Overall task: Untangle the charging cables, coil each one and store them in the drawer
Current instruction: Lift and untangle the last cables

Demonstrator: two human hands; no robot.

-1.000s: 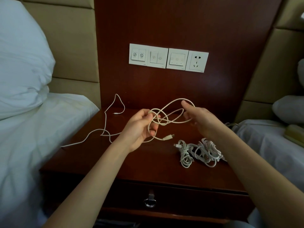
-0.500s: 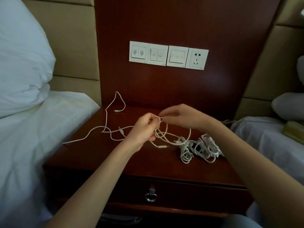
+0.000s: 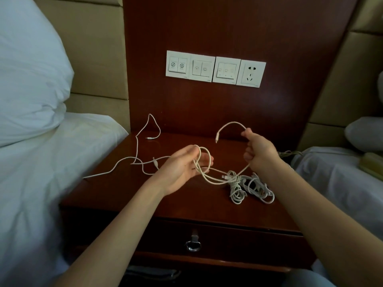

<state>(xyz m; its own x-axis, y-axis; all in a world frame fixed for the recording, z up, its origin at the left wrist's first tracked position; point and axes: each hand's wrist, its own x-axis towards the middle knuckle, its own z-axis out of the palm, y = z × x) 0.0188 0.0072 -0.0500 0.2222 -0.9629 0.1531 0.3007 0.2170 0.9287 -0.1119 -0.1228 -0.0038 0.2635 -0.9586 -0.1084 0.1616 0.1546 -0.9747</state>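
Observation:
Over the dark wooden nightstand (image 3: 116, 195), my left hand (image 3: 182, 166) holds a small loop of a white charging cable (image 3: 209, 177). My right hand (image 3: 259, 152) grips the same cable farther along, and its free end with the plug (image 3: 217, 137) arcs up and to the left. A tangled bundle of white cables (image 3: 250, 187) lies on the top below my right hand. Another thin white cable (image 3: 136, 146) trails loose across the left side onto the bed. The drawer (image 3: 228, 243) with its metal ring handle (image 3: 193, 244) is shut.
A white pillow (image 3: 29, 79) and bed sheet (image 3: 31, 193) lie on the left. Another bed (image 3: 342, 183) is on the right. A row of switches and a socket (image 3: 215, 68) sits on the wooden wall panel behind the nightstand.
My right hand has pulled away from my left, up and to the right, drawing the cable's plug end out with it. The loop stays in my left hand.

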